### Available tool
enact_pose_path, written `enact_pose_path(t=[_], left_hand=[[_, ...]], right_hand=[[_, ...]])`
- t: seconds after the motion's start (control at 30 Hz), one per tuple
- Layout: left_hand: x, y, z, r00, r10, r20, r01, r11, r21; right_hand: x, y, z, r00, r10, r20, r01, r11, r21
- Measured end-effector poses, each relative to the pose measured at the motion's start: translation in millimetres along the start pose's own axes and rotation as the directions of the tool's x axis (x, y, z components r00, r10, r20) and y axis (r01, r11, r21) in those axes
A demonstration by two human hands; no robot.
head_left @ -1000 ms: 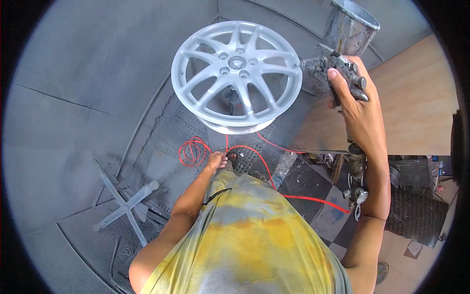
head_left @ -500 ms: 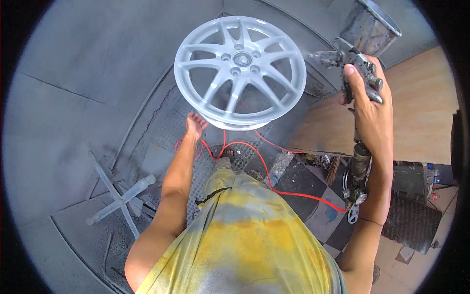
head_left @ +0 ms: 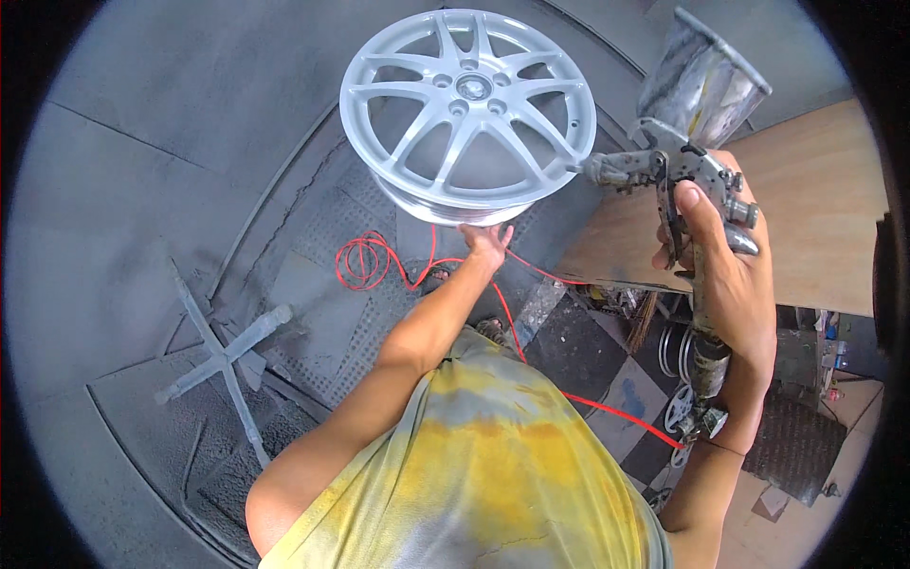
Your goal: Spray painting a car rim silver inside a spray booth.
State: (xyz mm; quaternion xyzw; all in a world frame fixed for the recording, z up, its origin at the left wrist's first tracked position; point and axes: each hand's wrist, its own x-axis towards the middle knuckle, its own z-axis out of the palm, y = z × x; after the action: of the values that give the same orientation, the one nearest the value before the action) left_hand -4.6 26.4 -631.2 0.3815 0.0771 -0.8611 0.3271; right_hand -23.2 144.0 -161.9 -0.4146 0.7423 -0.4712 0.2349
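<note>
A silver-white alloy wheel [head_left: 461, 152] with split spokes hangs or rests face up at the top centre; what bears it is hidden. Just below its near edge is my left hand [head_left: 487, 246], fingers spread and reaching up to the underside of the rim. Whether the fingertips touch the rim, I cannot tell. My right hand [head_left: 735, 256] grips a paint-smeared spray gun [head_left: 697, 175], its thumb along the back of the body. The nozzle points left at the wheel's right edge. On top of the gun sits a tilted metal paint cup [head_left: 706, 81].
A red hose [head_left: 621, 412] runs from the gun's lower end across the checked floor and coils below the wheel. On the left stands a grey cross-shaped stand [head_left: 226, 358]. A wooden board [head_left: 806, 209] leans at the right, with other wheels [head_left: 677, 408] beneath.
My left hand has moved right along the wheel's near edge. The wheel looks slightly turned and sits higher in view. The spray gun is a little lower in view, its nozzle closer to the rim.
</note>
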Motion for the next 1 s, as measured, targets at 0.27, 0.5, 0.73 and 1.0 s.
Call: enact_pose_path(t=[0.27, 0.5, 0.73, 1.0], left_hand=[[19.4, 50.7, -46.8, 0.999, -0.011, -0.050, 0.026, 0.953, 0.303], [101.6, 336.7, -92.3, 0.966, 0.255, 0.032, -0.218, 0.747, 0.628], [105.0, 303.3, -91.4, 0.968, 0.245, -0.046, -0.098, 0.546, 0.832], [16.7, 203.7, -298.0, 0.974, 0.166, -0.151, 0.160, -0.038, 0.986]], right_hand=[[-3.8, -21.3, 13.4, 0.994, -0.030, -0.101, 0.036, 0.998, 0.055], [27.9, 10.7, -12.9, 0.994, -0.058, -0.093, 0.040, 0.982, -0.185], [103.6, 50.1, -35.7, 0.962, -0.132, -0.239, 0.037, 0.929, -0.368], [116.4, 27.3, -10.6, 0.965, -0.215, -0.148, 0.187, 0.965, -0.183]])
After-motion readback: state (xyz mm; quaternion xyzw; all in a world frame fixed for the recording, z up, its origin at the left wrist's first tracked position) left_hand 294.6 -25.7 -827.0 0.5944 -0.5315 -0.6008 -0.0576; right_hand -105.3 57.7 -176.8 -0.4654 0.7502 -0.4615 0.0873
